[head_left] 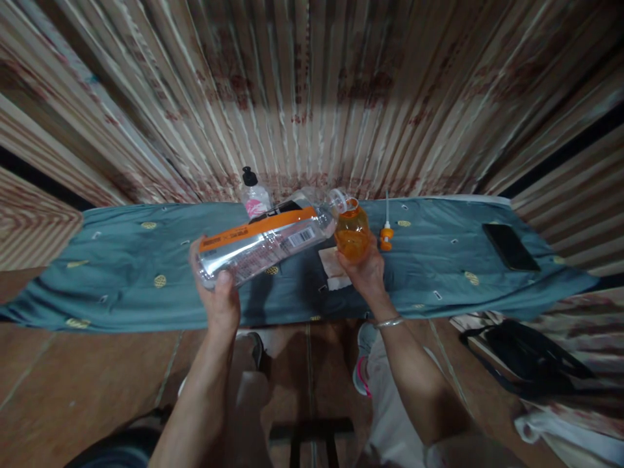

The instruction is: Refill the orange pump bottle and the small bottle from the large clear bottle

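My left hand (219, 299) is wrapped round the base of a large clear plastic bottle (263, 244) with an orange and silver label. The bottle is tilted to the right, its neck lying at the mouth of a small orange see-through bottle (353, 233). Around the lower part of that orange bottle, my right hand (366, 268) is closed, keeping it off the table. Whether liquid is flowing between the two, I cannot tell. To the right lies an orange pump top (387, 236) with a pale tube. A pale folded cloth or tissue (335, 269) is under my right hand.
A clear bottle with a black cap and pink label (255, 198) stands behind the large bottle. A dark phone (510, 247) lies at the right of the teal cloth-covered table (131, 273). Behind is a striped curtain (302, 97); a black bag (531, 354) sits at lower right.
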Demonstrator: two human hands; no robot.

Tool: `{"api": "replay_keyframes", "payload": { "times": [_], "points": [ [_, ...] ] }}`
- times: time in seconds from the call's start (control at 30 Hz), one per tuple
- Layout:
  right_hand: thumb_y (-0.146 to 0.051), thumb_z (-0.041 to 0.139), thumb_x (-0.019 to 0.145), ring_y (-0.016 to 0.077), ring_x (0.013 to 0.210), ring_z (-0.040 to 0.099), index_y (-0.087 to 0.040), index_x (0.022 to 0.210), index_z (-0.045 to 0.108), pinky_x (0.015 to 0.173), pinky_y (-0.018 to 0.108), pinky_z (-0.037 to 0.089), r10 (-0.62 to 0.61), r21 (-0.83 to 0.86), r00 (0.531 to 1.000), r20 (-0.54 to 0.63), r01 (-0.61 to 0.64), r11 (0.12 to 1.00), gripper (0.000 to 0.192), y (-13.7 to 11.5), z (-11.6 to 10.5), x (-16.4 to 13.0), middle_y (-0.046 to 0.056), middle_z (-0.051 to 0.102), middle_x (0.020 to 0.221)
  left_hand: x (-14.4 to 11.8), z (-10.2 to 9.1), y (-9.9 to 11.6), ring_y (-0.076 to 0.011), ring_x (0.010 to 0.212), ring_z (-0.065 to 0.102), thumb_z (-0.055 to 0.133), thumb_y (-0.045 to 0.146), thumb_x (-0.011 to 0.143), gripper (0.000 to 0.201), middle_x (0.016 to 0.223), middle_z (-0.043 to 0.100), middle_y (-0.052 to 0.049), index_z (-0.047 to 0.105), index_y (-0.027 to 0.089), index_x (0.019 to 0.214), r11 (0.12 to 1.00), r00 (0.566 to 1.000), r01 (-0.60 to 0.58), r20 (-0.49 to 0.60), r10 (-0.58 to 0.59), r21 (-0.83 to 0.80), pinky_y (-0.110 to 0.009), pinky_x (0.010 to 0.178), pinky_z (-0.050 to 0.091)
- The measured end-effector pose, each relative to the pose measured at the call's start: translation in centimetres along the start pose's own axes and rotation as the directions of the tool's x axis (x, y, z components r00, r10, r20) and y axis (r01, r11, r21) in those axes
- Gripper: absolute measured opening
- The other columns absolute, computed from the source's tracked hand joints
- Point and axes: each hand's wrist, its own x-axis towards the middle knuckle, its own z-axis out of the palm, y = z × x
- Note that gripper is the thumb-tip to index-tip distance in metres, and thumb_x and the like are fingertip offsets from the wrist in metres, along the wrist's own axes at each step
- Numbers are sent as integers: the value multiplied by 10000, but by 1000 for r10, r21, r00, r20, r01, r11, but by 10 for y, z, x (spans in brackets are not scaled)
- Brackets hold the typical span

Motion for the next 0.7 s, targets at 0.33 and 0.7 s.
{"api": "replay_keyframes", "payload": {
  "times": [0.33,0.7],
  "points": [
    [-403,810,854,412,1256,868,-170,1518,626,1101,557,740,60,-4,998,-5,-60,998,727,-19,-6,6,216,874,1376,-8,5,13,-232,847,746,985,840,762,838,1217,789,-95,783,282,1353,991,995,102,21,-100,-82,-374,685,731],
    [-387,827,846,404,1272,877,-194,1512,677,1124,551,729,150,30,989,16,-150,988,710,-33,-5,14,177,902,1370,-5,7,8,-220,857,739,937,809,814,800,1229,793,-103,761,255,1364,996,997,81,3,-81,-41,-246,537,580]
  ]
}}
